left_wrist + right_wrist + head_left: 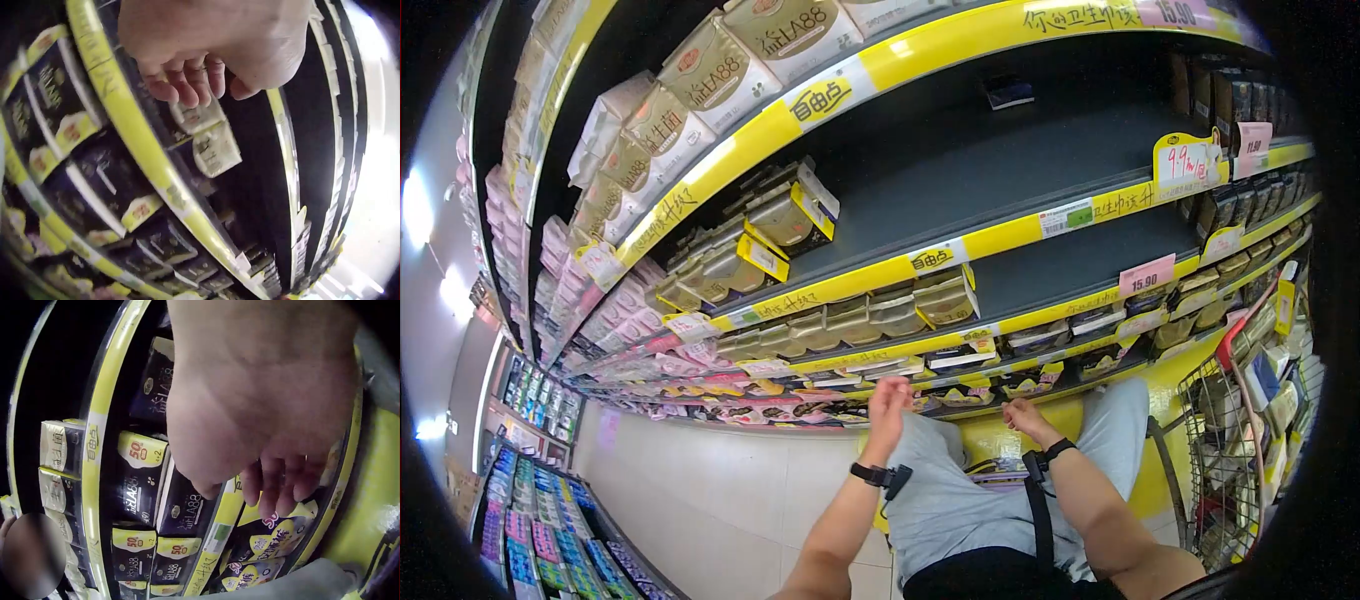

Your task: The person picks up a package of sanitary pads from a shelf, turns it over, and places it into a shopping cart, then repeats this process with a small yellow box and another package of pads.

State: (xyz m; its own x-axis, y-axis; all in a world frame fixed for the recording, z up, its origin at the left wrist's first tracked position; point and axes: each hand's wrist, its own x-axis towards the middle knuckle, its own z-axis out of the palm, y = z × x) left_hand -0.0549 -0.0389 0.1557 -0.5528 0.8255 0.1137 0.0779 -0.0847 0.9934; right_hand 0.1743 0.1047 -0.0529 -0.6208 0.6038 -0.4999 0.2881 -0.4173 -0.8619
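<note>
My left hand point(890, 412) is raised in front of the lower shelves, its fingers point(187, 90) loosely bent and nothing held. In the left wrist view, gold-and-white packs point(215, 150) on a shelf lie just beyond those fingertips. Lower and to the right, my right hand point(1028, 420) hangs above my knees, fingers point(272, 494) loosely curled and holding nothing. The right wrist view has it over dark packs point(181, 497) with yellow labels and white-and-yellow packs point(272, 537) on the low shelves. A row of gold packs point(945, 300) stands on the shelf above both hands.
A wire shopping cart point(1215, 440) loaded with packs stands at my right. Yellow-edged shelves point(935, 258) curve across in front, with price tags point(1145, 278) sticking out. Pale tiled floor point(730, 480) lies to my left, with another display point(550, 530) of colourful packs beyond it.
</note>
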